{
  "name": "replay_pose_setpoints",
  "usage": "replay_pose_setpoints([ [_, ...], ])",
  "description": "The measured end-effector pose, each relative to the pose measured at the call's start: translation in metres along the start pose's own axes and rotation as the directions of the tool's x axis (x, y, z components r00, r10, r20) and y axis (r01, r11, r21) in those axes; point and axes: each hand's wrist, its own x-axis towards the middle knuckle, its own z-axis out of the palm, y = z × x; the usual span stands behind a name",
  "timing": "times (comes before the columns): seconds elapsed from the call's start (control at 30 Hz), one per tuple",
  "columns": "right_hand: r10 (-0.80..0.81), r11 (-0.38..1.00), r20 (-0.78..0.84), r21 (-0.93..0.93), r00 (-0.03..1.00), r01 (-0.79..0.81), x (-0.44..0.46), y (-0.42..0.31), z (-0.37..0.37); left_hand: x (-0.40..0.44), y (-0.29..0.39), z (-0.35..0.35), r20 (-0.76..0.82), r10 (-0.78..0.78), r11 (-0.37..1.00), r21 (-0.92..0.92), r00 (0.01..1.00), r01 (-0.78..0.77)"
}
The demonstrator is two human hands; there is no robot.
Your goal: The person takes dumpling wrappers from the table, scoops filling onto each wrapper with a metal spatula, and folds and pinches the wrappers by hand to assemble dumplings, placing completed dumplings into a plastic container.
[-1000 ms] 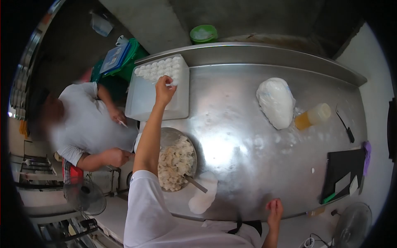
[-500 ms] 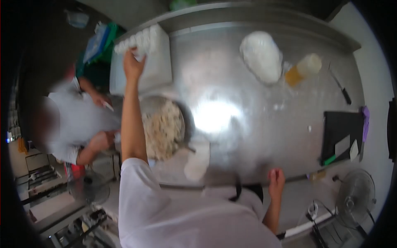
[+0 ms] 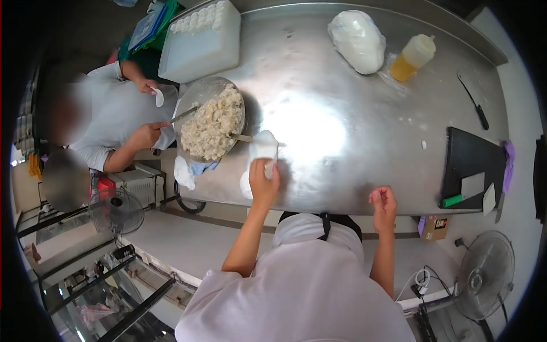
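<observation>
My left hand (image 3: 264, 181) is on a row of thin white dough wrappers (image 3: 263, 145) near the table's front edge, its fingers and thumb closed on a wrapper. Just beyond it, to the left, stands a wide metal bowl (image 3: 194, 90) of pale, chunky filling (image 3: 213, 122). A flat tool (image 3: 241, 137) lies over the bowl's rim, its end by the wrappers. My right hand (image 3: 383, 202) hovers over the front edge, fingers curled, with nothing visible in them.
Across the bowl a co-worker holds a wrapper (image 3: 159, 97) and a flat spreader (image 3: 185, 114). Behind stands a white tub (image 3: 199, 57) with rows of white pieces. Rightward are wrapped dough (image 3: 358, 43), an oil bottle (image 3: 413, 57), a knife (image 3: 481, 117) and a black board (image 3: 464, 154).
My left hand has come back from the white pieces on the tub to the wrappers. My right hand remains near the front edge. The view has shifted.
</observation>
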Motion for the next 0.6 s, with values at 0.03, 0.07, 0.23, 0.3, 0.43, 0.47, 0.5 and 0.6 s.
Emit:
replay_pose_setpoints([
  [0.03, -0.018, 1.0, -0.003, 0.003, 1.0, 0.018, -0.006, 0.0, -0.008, 0.008, -0.008, 0.01, -0.056, 0.032, 0.989, 0.144, 0.998, -0.024],
  [0.07, -0.027, 1.0, -0.011, 0.004, 1.0, 0.027, -0.011, 0.001, -0.016, 0.018, -0.014, 0.019, -0.11, 0.072, 0.958, 0.285, 0.991, -0.038],
  [0.23, 0.034, 0.999, 0.019, -0.01, 0.999, -0.034, -0.037, 0.018, -0.049, 0.038, -0.03, 0.04, -0.046, -0.032, 0.822, 0.567, 0.998, 0.052],
  [0.3, 0.025, 1.0, 0.015, -0.012, 1.0, -0.025, -0.047, 0.024, -0.056, 0.039, -0.031, 0.041, -0.061, -0.03, 0.797, 0.601, 0.998, 0.061],
  [0.43, 0.023, 1.0, 0.036, -0.022, 0.999, -0.023, -0.055, 0.032, -0.056, 0.036, -0.032, 0.031, -0.025, -0.032, 0.854, 0.518, 0.999, 0.041],
  [0.47, 0.016, 1.0, 0.046, -0.023, 0.999, -0.015, -0.054, 0.033, -0.053, 0.034, -0.033, 0.026, -0.02, 0.014, 0.878, 0.479, 1.0, -0.003],
  [0.5, 0.008, 1.0, 0.072, -0.012, 0.997, -0.007, -0.052, 0.031, -0.047, 0.033, -0.038, 0.021, -0.029, 0.009, 0.877, 0.48, 1.0, 0.006],
  [0.6, -0.013, 1.0, 0.151, -0.023, 0.988, 0.017, -0.046, 0.02, -0.033, 0.007, -0.057, -0.004, -0.19, -0.23, 0.967, -0.153, 0.955, 0.202],
])
